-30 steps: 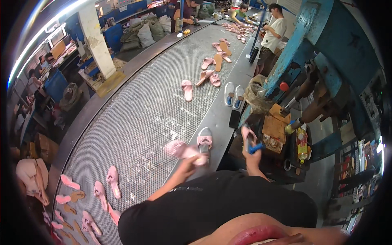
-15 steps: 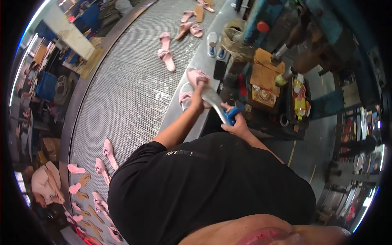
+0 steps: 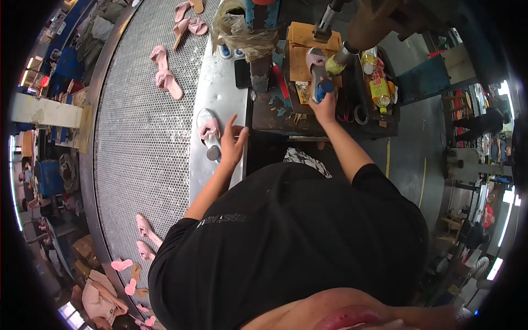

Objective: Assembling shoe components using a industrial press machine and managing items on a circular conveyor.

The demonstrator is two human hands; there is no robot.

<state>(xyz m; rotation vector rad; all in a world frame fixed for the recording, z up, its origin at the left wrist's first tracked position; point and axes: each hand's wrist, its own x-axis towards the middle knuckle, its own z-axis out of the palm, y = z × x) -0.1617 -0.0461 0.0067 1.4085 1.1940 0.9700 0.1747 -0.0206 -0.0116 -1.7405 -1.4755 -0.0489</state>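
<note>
My right hand [image 3: 324,104] grips the blue heel end of a silver shoe last [image 3: 315,77] with a pink slipper upper on its front. It holds the last over a wooden block [image 3: 300,55], beside the yellowish pad [image 3: 334,66] of a press. Over the metal ledge, my left hand [image 3: 235,144] has its fingers apart and holds nothing. Just left of it, a second silver last [image 3: 206,117] with a pink slipper strap [image 3: 209,132] lies on the ledge.
Left of the ledge [image 3: 212,91] runs a mesh conveyor belt [image 3: 143,121] carrying several pink slippers [image 3: 165,77]. A black phone [image 3: 242,74] and a plastic-covered bundle [image 3: 239,33] are on the ledge. Right of the press stands a black tray [image 3: 391,113] with bottles [image 3: 379,93]. The press arm [image 3: 379,22] overhangs the block.
My right hand has carried the last away from my body and rightward to the press. My left hand has let go of its front end and stays over the ledge. The view has shifted.
</note>
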